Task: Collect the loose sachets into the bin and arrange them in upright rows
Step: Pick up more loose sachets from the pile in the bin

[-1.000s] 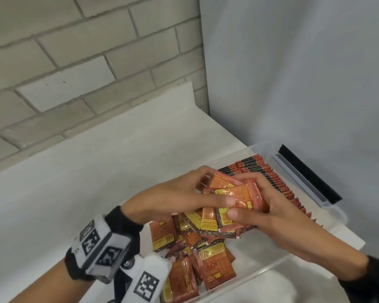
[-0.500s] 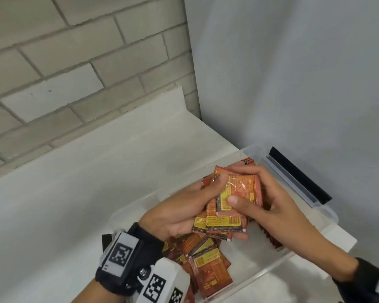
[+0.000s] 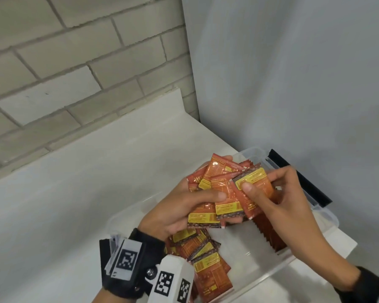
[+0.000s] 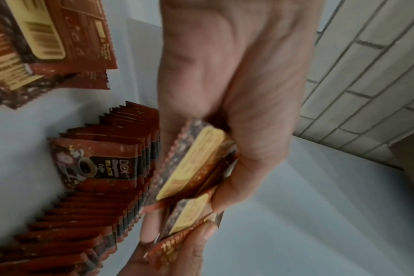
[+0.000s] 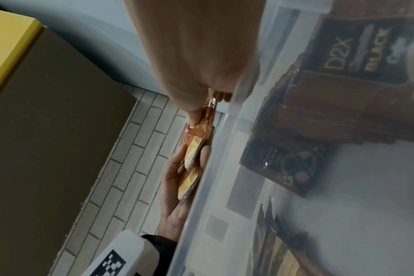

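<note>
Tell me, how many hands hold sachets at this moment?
2. The left hand grips a fanned bunch of sachets above the bin; the right hand pinches the front sachet.

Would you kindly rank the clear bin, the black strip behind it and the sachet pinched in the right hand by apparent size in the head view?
1. Clear bin, largest though partly hidden by both hands.
2. Black strip, long and narrow.
3. Pinched sachet in the right hand, smallest, despite being nearer the camera.
</note>
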A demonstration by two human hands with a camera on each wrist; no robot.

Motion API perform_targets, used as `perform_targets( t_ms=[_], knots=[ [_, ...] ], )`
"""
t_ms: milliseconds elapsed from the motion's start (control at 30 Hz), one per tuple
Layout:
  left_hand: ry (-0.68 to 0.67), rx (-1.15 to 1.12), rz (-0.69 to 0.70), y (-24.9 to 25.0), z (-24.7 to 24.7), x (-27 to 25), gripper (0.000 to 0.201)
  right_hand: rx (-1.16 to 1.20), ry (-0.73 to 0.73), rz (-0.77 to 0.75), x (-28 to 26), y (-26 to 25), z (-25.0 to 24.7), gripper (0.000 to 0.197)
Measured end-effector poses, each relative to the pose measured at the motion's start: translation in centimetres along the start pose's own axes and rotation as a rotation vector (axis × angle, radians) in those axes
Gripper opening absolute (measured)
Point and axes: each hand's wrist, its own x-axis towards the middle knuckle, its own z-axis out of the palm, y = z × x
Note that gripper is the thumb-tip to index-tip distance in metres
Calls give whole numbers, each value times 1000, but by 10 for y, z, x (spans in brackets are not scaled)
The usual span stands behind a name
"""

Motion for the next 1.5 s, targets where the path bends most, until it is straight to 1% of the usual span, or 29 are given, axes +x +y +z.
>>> perform_targets(
  t_ms=[100,200,300,367,433,467,533,567,633,733,867,967,1100,1200,1333,1400,1500],
  knots=[
    [115,62,36,2,3,1,55,49,-35,27,0,-2,1,36],
    [174,112,48,0,4,2,60,17,-77,31,0,-3,2,33],
    [208,103,14,1,4,3,58,2,-75,52,0,-3,2,35],
    [276,55,-21,2,3,5,59,8,-61,67,1,-4,1,35],
    [318,33,-32,4,3,6,47,17,-48,78,1,-4,1,32],
    [320,44,-25,4,3,6,40,25,-43,84,1,-4,1,31],
    [322,68,8,4,3,5,34,47,-34,90,2,-4,1,29],
    [320,75,33,4,3,4,35,56,-30,93,2,-5,1,28],
    [308,82,83,4,4,3,44,65,-37,95,2,-6,1,28],
    [322,108,112,0,2,5,52,59,-83,103,2,-6,2,28],
    [389,146,124,-3,1,7,52,50,-94,109,2,-5,2,28],
    [446,184,136,-2,1,7,46,54,-95,120,2,-5,1,28],
    [464,201,140,-1,2,6,35,44,-128,138,3,-6,3,31],
    [471,187,126,-2,4,6,37,69,-111,154,4,-6,2,29],
    [460,145,64,0,7,6,39,96,-64,167,5,-6,0,27],
    [464,152,64,2,6,5,40,103,-42,163,5,-6,0,26],
    [455,161,70,3,6,5,37,104,-19,148,5,-6,-1,26]
  ],
)
